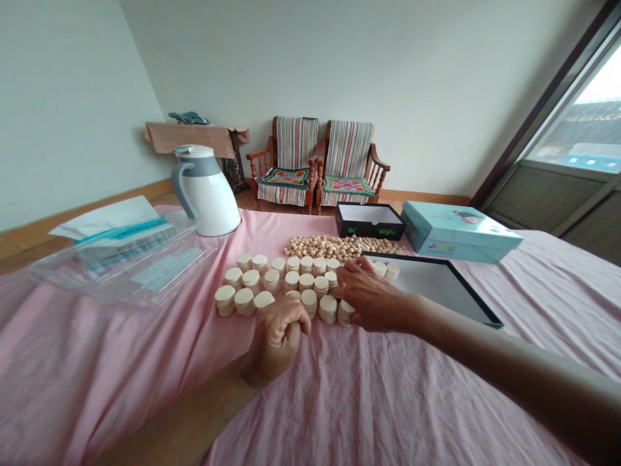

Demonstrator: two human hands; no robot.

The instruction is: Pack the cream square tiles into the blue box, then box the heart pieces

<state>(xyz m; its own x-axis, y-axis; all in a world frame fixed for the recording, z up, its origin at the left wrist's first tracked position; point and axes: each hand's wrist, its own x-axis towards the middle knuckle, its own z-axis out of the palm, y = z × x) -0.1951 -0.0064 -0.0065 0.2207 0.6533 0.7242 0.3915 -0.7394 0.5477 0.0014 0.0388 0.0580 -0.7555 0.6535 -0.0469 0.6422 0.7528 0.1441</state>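
Rows of stacked pale wooden discs (272, 281) stand on the pink tablecloth (363, 401). My left hand (276, 336) is curled in a fist just in front of the stacks, its fingers closed by the nearest stack. My right hand (371, 298) lies over the right end of the rows, fingers bent around a stack of discs (345, 312). A heap of small wooden beads (339, 246) lies behind the stacks. To the right a shallow black-rimmed box (439, 285) holds two discs (387, 268) in its near corner.
A white jug (206, 191) stands at the back left, a clear plastic tray (121, 259) beside it. A small black box (369, 220) and a light blue box (456, 230) sit behind the beads. Two wooden chairs (315, 165) stand by the wall.
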